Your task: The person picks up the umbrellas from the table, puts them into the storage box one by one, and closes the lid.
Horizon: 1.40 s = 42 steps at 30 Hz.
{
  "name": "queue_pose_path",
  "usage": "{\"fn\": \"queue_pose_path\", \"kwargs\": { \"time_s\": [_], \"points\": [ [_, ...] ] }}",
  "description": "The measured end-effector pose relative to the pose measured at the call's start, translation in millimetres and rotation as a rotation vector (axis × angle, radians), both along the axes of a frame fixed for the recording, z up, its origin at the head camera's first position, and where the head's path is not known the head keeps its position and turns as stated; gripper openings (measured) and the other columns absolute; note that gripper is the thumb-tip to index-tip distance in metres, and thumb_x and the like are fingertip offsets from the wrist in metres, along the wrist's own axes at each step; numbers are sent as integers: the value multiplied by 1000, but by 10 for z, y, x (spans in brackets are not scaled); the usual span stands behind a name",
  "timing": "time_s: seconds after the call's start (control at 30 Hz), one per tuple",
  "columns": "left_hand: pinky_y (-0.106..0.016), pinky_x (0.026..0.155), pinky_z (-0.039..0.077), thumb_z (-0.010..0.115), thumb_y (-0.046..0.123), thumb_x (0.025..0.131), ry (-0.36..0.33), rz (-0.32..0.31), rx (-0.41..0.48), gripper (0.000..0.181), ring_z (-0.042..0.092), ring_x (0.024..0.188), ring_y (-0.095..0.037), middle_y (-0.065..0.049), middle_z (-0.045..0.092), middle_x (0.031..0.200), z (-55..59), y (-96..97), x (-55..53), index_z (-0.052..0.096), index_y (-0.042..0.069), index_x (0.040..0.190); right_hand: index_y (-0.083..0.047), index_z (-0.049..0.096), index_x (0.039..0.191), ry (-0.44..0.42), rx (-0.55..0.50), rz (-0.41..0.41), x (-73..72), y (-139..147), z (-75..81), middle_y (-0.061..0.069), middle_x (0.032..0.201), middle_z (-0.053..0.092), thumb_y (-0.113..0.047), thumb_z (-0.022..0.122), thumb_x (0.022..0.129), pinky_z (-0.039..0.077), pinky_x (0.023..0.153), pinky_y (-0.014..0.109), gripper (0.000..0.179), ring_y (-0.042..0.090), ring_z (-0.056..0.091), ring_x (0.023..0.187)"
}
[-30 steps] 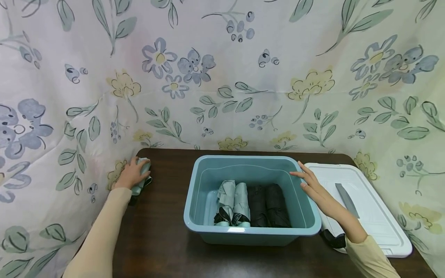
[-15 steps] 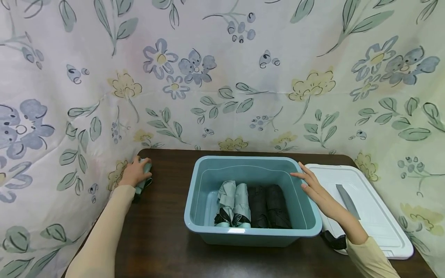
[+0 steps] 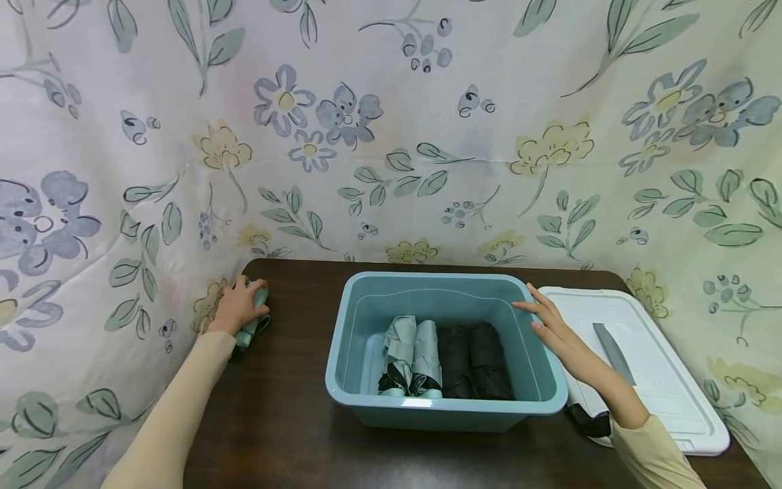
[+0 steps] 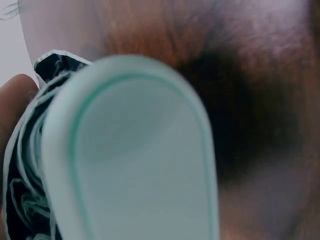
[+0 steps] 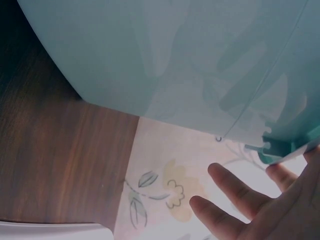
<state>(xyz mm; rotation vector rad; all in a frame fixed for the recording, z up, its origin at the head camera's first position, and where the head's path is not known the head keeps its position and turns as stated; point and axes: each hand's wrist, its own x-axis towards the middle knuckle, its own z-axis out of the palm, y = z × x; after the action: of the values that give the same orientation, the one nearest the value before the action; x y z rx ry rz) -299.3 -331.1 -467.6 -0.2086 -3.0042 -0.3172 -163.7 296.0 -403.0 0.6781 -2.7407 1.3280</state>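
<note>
1. A pale green folded umbrella point(image 4: 135, 160) is held at the far left of the table point(image 3: 275, 421) by the left hand point(image 3: 239, 309), its fingers bent over it; whether the umbrella is lifted cannot be told.
2. The umbrella's smooth, rounded end is shown close up by the left wrist view, with dark-edged fabric bunched to its left.
3. The right rim of the blue-green bin point(image 3: 440, 421) is touched by the right hand point(image 3: 562, 339), its fingers spread and nothing gripped.
4. In the bin, two pale green rolls point(image 3: 400, 343) are laid left of two black rolls point(image 3: 489, 360).
5. A white lid point(image 3: 660, 387) is placed right of the bin.
6. The far side is backed by floral cloth point(image 3: 391, 224).
</note>
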Motion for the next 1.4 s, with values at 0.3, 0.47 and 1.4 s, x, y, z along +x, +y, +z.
{"fn": "queue_pose_path", "kwargs": {
  "time_s": [0.3,0.47,1.4],
  "points": [
    [-57,55,42,69,27,79,59,-10,-6,47,37,94,-58,-32,33,124,19,69,66,51,14,120,-16,38,140,2,1,-1,1,7,-13,5,156,-3,-18,35,100,11,86,80,40,42,-3,139],
    [-57,53,41,69,27,76,115,-29,-13,47,38,90,-57,-32,37,119,85,125,116,53,14,118,-15,38,140,5,-1,4,-4,1,-12,8,156,-3,-17,36,100,11,87,79,40,42,-3,139],
    [-41,55,39,65,31,80,15,-67,110,45,36,87,-41,-25,35,116,468,710,432,51,17,120,-16,37,140,17,-2,12,4,-2,-28,7,156,-2,-16,35,100,12,87,78,40,42,-2,139]
  ]
}}
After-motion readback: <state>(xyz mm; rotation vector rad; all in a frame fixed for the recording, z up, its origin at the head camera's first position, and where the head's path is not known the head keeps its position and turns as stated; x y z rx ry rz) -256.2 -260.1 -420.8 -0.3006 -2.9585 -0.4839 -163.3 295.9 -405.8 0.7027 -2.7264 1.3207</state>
